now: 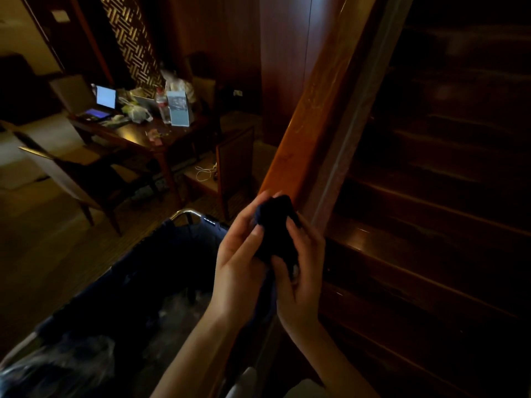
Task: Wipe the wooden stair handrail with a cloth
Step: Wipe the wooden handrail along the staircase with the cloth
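Gripping a bunched dark cloth (276, 216) in left hand (240, 259) and right hand (303, 271) together, at the lower end of the handrail (313, 116); hemmed by cart (186, 211) rim left, stairs (431, 202) right.

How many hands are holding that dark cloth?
2: the left hand grips the cloth from the left, the right hand from the right, beside the handrail.

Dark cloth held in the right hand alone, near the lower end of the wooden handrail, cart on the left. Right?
Not alone: the head view shows the left hand gripping the dark cloth together with the right hand. The rest stands: near the lower end of the wooden handrail, cart on the left.
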`<move>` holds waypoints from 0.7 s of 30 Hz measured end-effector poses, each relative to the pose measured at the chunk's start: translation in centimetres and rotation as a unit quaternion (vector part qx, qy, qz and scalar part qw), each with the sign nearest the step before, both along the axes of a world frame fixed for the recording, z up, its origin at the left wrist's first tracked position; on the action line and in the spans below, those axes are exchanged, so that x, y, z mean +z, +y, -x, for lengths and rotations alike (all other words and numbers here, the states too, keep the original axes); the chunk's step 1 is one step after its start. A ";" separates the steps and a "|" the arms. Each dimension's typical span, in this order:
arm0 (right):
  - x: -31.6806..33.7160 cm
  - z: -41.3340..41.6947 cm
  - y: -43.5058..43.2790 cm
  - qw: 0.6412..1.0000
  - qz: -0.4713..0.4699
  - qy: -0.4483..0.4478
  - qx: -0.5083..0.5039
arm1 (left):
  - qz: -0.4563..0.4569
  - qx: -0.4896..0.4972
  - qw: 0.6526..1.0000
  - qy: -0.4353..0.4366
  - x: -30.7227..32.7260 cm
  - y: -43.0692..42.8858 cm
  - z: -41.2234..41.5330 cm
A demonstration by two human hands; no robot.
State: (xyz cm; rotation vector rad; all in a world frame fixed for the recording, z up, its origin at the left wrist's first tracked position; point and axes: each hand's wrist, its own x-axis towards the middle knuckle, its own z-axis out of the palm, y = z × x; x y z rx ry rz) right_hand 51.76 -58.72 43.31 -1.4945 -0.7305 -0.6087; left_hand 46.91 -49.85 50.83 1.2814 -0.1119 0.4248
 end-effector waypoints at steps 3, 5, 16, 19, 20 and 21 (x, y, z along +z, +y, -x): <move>-0.5 -2.2 0.1 0.998 0.044 0.009 -0.048 | -0.223 0.140 0.963 -0.047 -0.6 0.7 -0.9; -0.6 -4.4 1.0 0.975 0.175 0.009 -0.139 | -0.325 0.203 0.924 -0.005 -2.4 1.9 -1.1; -0.2 -9.1 4.6 0.902 0.385 -0.097 -0.171 | -0.221 0.337 0.873 0.275 -12.5 4.4 2.4; -7.1 -0.9 4.7 0.906 0.391 -0.155 -0.045 | -0.185 0.386 0.859 0.280 -13.5 5.2 3.8; -9.0 1.3 4.6 0.901 0.393 -0.183 0.002 | -0.180 0.391 0.858 0.281 -13.6 5.5 4.1; -10.3 3.0 4.3 0.893 0.393 -0.214 0.043 | -0.178 0.391 0.858 0.280 -13.6 5.7 4.2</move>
